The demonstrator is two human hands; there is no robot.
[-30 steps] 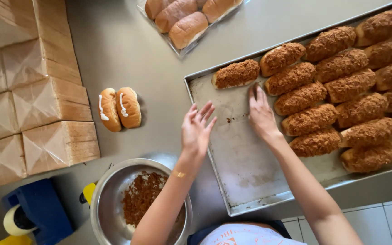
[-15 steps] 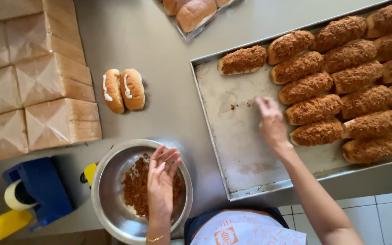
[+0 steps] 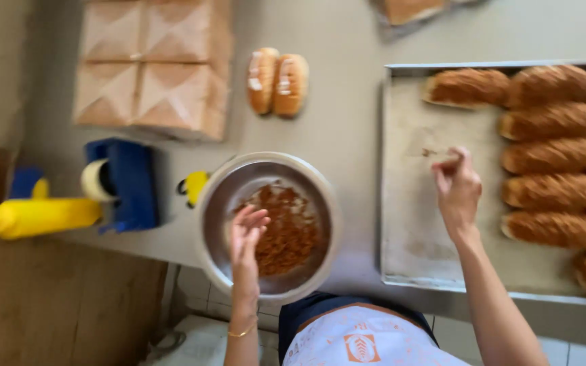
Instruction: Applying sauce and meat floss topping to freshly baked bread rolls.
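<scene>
My left hand (image 3: 246,236) hangs over a round metal bowl (image 3: 220,196) that holds brown crumb topping (image 3: 289,230), fingers loosely apart and holding nothing I can see. My right hand (image 3: 457,186) hovers above the bare part of a metal baking tray (image 3: 408,224), fingertips pinched together near a few crumbs. Crumb-coated long buns (image 3: 551,122) lie in rows along the tray's right side. Two plain buns with white cream (image 3: 278,81) sit on the table above the bowl.
A stack of tan paper-wrapped packs (image 3: 150,64) sits at the upper left. A blue tape dispenser (image 3: 123,183) and a yellow squeeze bottle (image 3: 35,215) lie at the table's left edge. Another tray of buns (image 3: 408,10) shows at the top.
My left hand moved from the tray down to the bowl and now hovers over the crumbs. My right hand stayed over the tray and drew its fingers together. The view shifted left.
</scene>
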